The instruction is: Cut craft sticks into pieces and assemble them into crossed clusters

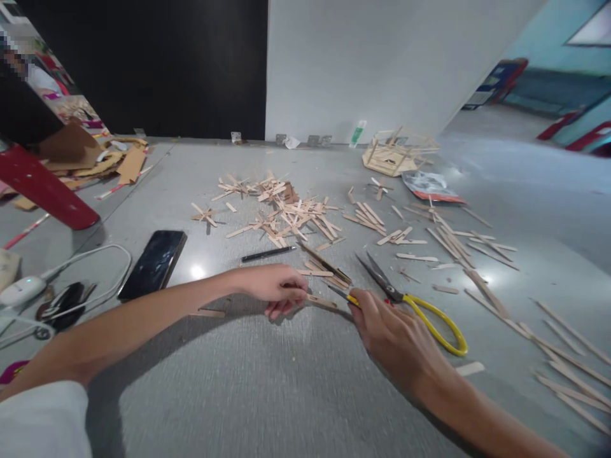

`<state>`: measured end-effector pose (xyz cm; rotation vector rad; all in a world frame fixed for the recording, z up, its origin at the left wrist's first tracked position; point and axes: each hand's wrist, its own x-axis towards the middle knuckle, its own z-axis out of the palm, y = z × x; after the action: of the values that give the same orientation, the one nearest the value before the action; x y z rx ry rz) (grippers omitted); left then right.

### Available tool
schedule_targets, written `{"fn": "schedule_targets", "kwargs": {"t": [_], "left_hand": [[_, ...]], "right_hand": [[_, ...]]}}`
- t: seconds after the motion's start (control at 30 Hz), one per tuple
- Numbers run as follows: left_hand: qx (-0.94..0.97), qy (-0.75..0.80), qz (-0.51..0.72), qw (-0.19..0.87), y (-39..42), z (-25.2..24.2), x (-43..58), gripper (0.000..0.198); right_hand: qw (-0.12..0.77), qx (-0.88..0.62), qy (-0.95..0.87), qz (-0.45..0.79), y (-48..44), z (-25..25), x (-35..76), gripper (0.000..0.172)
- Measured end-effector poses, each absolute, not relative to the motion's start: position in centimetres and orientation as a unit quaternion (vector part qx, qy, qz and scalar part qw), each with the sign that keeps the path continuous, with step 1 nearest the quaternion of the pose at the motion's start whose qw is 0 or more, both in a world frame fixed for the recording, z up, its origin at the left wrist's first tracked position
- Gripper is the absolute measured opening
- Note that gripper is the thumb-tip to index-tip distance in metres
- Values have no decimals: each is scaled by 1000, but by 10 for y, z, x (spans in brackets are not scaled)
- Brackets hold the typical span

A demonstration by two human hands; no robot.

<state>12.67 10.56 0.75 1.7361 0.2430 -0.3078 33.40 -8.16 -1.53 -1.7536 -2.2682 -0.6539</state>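
Note:
My left hand (281, 286) pinches one end of a small wooden stick (322, 303), whose other end points toward my right hand. In my right hand (384, 318) is a yellow craft knife (352, 299), its blade directed at the stick. Just beyond the hands lie a brass-coloured tool (329, 264), a black pen (268, 254) and a few flat sticks. Scissors with yellow handles (436, 324) rest beside my right hand, blades apart. A heap of wooden stick pieces (300, 213) spreads farther back.
A phone (153, 264), white cable and red post (48, 187) are on the left. Long sticks (496, 299) are scattered at right. A wooden frame (391, 159), plastic packet (432, 187) and green-labelled tube (357, 134) stand or lie near the back panel.

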Motion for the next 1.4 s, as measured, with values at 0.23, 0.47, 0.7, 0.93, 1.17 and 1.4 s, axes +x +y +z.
{"fn": "schedule_targets", "kwargs": {"t": [0.23,0.47,0.7,0.93,1.17,1.4], "left_hand": [[755,122,-137,629,104,11,127,29],[785,127,-133,591,99,14,127,32],[793,124,-129,583,98,14,128,33],[803,125,-126,569,96,15,127,35],[807,130,-127,562,96,17,128,36],[811,120,-127,558,96,15,128,36]], "right_hand": [[46,-564,-786,-251,-92,-5,328,32],[13,-570,-785,-242,-93,8,321,39],[-5,-576,-785,-230,-94,6,322,33],[1,-566,-790,-235,-94,8,323,33],[-11,-567,-794,-221,-94,6,324,36],[-5,-563,-794,-228,-93,8,323,35]]}}
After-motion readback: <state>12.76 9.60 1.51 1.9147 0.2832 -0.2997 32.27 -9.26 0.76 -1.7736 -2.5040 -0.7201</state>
